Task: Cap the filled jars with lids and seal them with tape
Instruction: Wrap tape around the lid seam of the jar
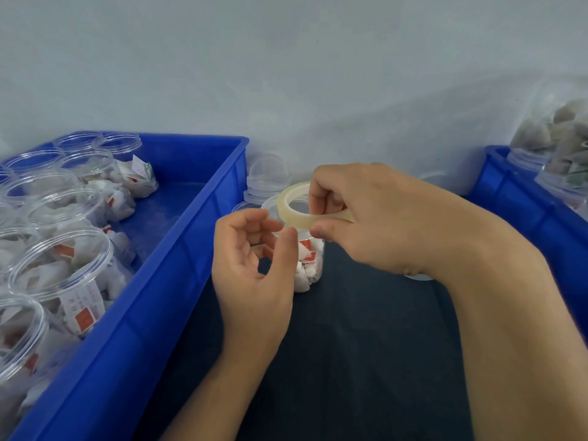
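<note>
A clear jar (308, 268) packed with white sachets stands on the dark table between my hands, with a clear lid (273, 202) on top. My right hand (375, 218) pinches a roll of clear tape (288, 198) just above the lid, tilted on edge. My left hand (254, 265) is curled in front of the jar's left side. Its thumb and forefinger meet at the lower edge of the roll, as if pinching the tape's free end. The clear strip itself is too faint to see.
A blue bin (178, 272) at left holds several open jars (60, 259) filled with sachets. Loose clear lids (267, 176) are stacked behind the jar against the pale wall. Another blue bin (521, 205) at right holds jars of greenish sachets (563, 138).
</note>
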The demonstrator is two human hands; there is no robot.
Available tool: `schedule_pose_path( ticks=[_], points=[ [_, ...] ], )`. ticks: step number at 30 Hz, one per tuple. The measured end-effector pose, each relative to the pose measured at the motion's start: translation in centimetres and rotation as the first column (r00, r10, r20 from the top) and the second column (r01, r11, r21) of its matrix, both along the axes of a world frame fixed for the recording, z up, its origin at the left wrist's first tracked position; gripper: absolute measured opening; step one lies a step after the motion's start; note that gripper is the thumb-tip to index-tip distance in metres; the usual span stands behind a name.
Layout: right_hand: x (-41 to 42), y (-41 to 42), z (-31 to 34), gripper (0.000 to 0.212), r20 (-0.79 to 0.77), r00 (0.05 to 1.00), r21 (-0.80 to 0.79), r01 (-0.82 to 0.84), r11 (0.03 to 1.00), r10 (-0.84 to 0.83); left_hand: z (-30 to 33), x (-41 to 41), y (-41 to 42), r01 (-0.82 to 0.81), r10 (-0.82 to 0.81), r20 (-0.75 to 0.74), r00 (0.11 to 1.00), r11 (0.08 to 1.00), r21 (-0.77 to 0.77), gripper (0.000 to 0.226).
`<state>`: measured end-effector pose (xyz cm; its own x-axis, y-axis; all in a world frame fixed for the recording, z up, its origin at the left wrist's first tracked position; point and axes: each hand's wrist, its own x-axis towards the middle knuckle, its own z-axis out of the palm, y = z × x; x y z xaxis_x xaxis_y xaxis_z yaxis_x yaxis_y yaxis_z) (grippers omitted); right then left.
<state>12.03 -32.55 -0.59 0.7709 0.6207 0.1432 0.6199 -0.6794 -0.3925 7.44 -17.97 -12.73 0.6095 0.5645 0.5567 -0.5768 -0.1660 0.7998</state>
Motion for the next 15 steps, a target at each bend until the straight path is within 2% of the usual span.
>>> schedule_pose_path(
  ticks=[5,9,15],
  points=[
    [-0.03,0.15,-0.08,0.014,0.003,1.000,-0.024,0.015,1.000,-0.015,-0.30,-0.12,0.02,-0.016,0.018,-0.044,0.999,0.999,0.052,0.022],
    [-0.08,0.13,-0.09,0.014,0.008,1.000,-0.037,0.022,0.999,-0.022,-0.25,0.15,0.25,-0.059,0.063,-0.033,0.997,0.993,0.101,0.004],
    [0.05,0.02,-0.14,0.015,-0.001,1.000,-0.030,0.022,0.999,-0.022,-0.29,0.16,0.28,-0.092,0.102,-0.065,0.993,0.985,0.144,0.006]
  ],
)
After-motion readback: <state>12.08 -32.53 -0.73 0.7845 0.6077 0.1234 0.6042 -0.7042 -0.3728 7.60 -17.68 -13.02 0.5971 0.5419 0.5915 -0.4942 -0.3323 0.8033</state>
